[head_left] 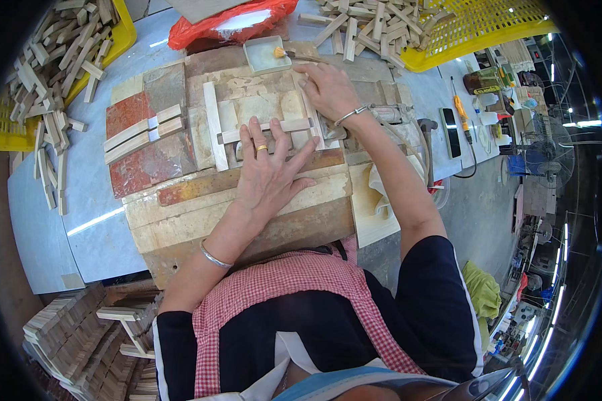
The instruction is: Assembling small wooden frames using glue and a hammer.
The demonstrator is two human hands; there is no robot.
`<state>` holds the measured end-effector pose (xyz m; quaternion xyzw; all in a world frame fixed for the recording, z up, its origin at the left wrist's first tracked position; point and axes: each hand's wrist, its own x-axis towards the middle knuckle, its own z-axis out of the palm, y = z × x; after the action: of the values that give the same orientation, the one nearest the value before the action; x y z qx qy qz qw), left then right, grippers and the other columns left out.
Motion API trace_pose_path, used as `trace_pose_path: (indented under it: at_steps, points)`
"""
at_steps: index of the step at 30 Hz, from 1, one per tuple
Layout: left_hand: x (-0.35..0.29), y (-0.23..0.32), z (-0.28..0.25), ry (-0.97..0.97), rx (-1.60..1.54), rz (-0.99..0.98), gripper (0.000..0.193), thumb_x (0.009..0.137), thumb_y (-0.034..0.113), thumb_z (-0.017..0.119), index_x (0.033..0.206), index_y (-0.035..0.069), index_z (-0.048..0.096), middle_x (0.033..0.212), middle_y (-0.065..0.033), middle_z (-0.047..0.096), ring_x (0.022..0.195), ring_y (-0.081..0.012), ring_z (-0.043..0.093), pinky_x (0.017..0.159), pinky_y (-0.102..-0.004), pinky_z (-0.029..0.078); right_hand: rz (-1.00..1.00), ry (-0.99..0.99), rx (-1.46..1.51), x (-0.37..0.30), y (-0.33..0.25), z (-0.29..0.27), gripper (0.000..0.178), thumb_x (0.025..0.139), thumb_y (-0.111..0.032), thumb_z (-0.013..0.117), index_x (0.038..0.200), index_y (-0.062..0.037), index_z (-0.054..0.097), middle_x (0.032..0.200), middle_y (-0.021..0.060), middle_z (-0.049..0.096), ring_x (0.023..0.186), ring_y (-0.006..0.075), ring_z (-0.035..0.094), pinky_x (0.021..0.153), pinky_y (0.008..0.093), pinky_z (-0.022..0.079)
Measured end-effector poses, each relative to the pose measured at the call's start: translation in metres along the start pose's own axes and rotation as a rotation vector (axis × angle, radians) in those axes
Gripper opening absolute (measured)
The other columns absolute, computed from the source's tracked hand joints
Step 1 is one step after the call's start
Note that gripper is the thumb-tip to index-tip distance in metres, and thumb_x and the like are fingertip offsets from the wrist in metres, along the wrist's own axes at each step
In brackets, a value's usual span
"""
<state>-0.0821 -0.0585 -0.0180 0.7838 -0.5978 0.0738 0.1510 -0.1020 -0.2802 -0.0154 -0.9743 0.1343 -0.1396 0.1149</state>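
Observation:
Pale wooden strips lie in an H shape on a worn, patched work board (241, 230). My left hand (267, 164) lies open, fingers spread, over the short crosspiece (231, 136), which runs between the left upright strip (214, 127) and the right one (316, 134). At the far end of the right strip, my right hand (329, 92) has its thumb and finger closed around the wood; some of its fingers are hidden. Just beyond that hand, a brush (279, 52) rests on the rim of a small square tray (266, 61).
Two sticks (144, 134) lie side by side at the left. Yellow baskets (124, 33) with loose wooden sticks (63, 53) flank the far side. A red plastic bag (227, 23) sits at the back. To the right are a phone (451, 130) and an orange-handled tool (459, 107).

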Motion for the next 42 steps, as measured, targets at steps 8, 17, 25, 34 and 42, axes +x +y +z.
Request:
trace_pose_path:
  at_steps: [8,17,25,34,42]
  points:
    - [-0.003,-0.003,-0.005,-0.045,0.015,-0.025,0.07,0.077,0.057,0.06,0.14,0.035,0.04,0.133,-0.0262,0.041,0.124,-0.0549,0.033,0.105,-0.0613,0.026,-0.074,0.051,-0.036,-0.003,0.001,-0.005,0.029,0.085,-0.03,0.062,0.111,-0.0173,0.067,0.1,0.009,0.06,0.095,0.0272,0.055,0.082,0.0393,0.042]
    - [-0.013,-0.009,-0.004,-0.007,-0.051,-0.039,0.065,0.08,0.053,0.06,0.139,0.031,0.042,0.135,-0.0259,0.041,0.129,-0.0522,0.03,0.108,-0.0599,0.022,-0.004,0.166,0.155,-0.058,-0.009,-0.051,0.03,0.083,-0.022,0.064,0.11,-0.0088,0.064,0.105,0.0126,0.059,0.097,0.0299,0.057,0.085,0.0394,0.044]
    - [-0.016,-0.014,0.002,0.043,-0.09,-0.026,0.077,0.082,0.046,0.062,0.138,0.0,0.038,0.139,-0.0232,0.039,0.134,-0.0445,0.028,0.112,-0.052,0.022,0.189,0.015,-0.29,-0.231,-0.006,-0.07,0.04,0.082,-0.019,0.066,0.12,-0.0132,0.06,0.108,0.0134,0.055,0.094,0.0318,0.055,0.079,0.0382,0.046]
    - [-0.024,-0.014,0.006,0.121,-0.098,-0.027,0.074,0.082,0.039,0.065,0.133,-0.008,0.041,0.136,-0.0227,0.042,0.128,-0.0423,0.036,0.11,-0.0501,0.028,-0.049,0.22,0.031,-0.12,-0.04,-0.071,0.033,0.075,-0.019,0.071,0.108,-0.0135,0.067,0.098,0.0101,0.055,0.078,0.0258,0.059,0.062,0.0348,0.049]
    - [-0.024,-0.014,0.005,0.133,-0.102,-0.014,0.072,0.082,0.038,0.064,0.131,-0.01,0.043,0.133,-0.0257,0.043,0.129,-0.043,0.036,0.109,-0.0496,0.03,-0.158,0.069,-0.092,-0.034,-0.04,-0.02,0.031,0.071,-0.012,0.068,0.101,-0.0158,0.068,0.093,0.0073,0.054,0.078,0.025,0.061,0.06,0.0368,0.051]
